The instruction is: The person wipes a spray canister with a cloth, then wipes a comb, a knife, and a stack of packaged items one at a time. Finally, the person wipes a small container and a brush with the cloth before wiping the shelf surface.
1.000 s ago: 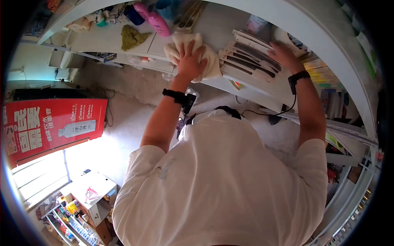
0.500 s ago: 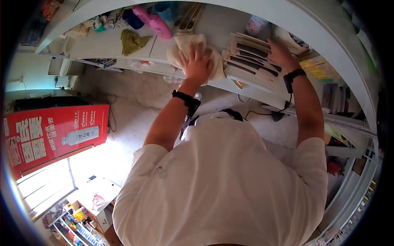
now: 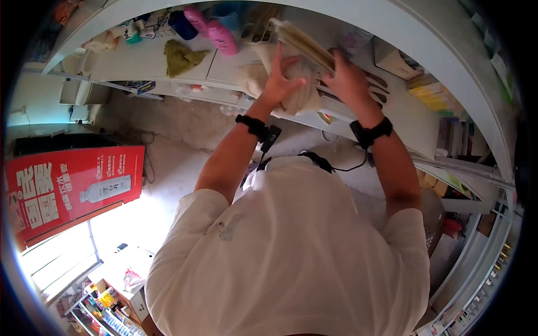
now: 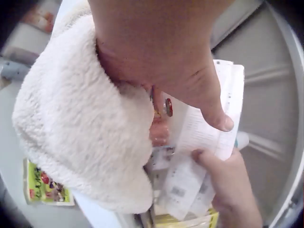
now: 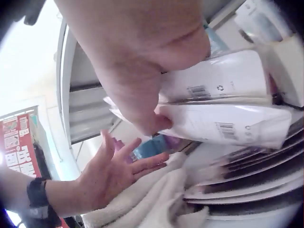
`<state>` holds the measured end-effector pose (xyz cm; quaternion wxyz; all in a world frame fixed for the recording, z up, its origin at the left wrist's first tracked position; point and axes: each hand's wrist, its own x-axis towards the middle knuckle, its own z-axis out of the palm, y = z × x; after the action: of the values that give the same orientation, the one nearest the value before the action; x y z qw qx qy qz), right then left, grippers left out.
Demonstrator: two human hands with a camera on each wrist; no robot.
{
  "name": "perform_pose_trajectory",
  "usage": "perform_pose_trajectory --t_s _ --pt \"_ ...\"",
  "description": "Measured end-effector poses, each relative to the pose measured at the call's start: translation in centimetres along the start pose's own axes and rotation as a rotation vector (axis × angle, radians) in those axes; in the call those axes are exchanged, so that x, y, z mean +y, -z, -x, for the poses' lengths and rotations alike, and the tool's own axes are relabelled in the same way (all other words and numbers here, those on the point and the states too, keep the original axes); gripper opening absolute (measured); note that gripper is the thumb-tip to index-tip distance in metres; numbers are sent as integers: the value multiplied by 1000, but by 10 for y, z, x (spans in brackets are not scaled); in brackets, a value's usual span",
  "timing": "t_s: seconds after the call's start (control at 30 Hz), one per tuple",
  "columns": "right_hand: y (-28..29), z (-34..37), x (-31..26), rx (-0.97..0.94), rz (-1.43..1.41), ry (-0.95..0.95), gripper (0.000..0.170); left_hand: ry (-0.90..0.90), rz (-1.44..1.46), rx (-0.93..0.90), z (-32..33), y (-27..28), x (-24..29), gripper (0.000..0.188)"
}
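My right hand (image 3: 350, 84) holds a bundle of flat card packs (image 3: 305, 46), raised and tilted above the shelf. Barcodes show on the white backs of the packs (image 5: 228, 124) in the right wrist view, where the thumb presses against one. My left hand (image 3: 283, 84) lies over a cream towel (image 3: 255, 79), fingers spread and thumb out toward the bundle. The left wrist view has that towel (image 4: 85, 118) bunched beside the hand. Dark-bladed packaged knives (image 3: 376, 88) remain on the shelf under my right forearm.
Pink bottles (image 3: 222, 39), a blue cup (image 3: 228, 15) and a green cloth (image 3: 182, 57) stand or lie to the left on the shelf (image 3: 151, 59). A box (image 3: 395, 59) and yellow packets (image 3: 428, 92) are at right. The upper shelf's edge (image 3: 336, 11) arches overhead.
My right hand has lifted part of the pack stack and brought it left toward the towel. My left hand has turned and eased off its flat press on the towel.
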<state>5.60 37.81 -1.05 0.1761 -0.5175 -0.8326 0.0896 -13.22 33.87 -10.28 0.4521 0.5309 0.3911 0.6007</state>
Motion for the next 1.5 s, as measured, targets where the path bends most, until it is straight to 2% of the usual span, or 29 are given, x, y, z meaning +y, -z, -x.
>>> perform_pose_trajectory --t_s 0.1,0.2,0.33,0.4,0.5,0.53,0.6,0.7,0.73,0.83,0.93,1.03,1.1,1.2,1.33,1.4,1.5 --pt "-36 -13 -27 -147 110 110 57 194 464 132 -14 13 1 78" --pt "-60 -13 -48 -297 28 -26 64 261 568 181 -14 27 -10 62" --pt "-76 -9 -52 -184 59 43 70 224 678 105 -13 39 -20 47" --pt "-78 -2 -49 -144 -58 89 74 246 708 117 -14 39 -21 43" --pt "-76 11 -39 -81 -84 145 81 305 709 291 -14 33 -18 35" --pt "-75 15 -37 -66 -69 159 84 260 739 268 -16 34 -17 37" --pt "-72 17 -37 -163 38 115 86 177 798 224 -19 39 -19 45" --pt "-63 16 -49 -212 160 125 86 158 663 189 -21 37 -19 37" --pt "-59 15 -57 -212 194 139 85 167 692 207 -19 37 -15 41" --pt "-41 15 -79 -379 11 129 91 165 778 256 -15 46 -8 54" --pt "-61 18 -67 -359 -292 158 92 154 848 309 -14 59 -14 64" --pt "-50 20 -66 -478 -368 12 92 206 838 358 -10 57 -7 74" --pt "-51 18 -58 -475 -435 77 90 220 782 386 -8 51 2 78" --pt "-55 11 -44 -494 -581 117 91 109 706 353 -13 52 -10 84" --pt "-50 8 -36 -580 -663 13 92 218 701 378 -17 56 -14 79" --pt "-53 15 -30 -485 -653 48 80 302 678 442 -20 54 -13 75" --pt "-51 34 -24 -293 -569 69 70 214 626 487 -24 49 -14 55"
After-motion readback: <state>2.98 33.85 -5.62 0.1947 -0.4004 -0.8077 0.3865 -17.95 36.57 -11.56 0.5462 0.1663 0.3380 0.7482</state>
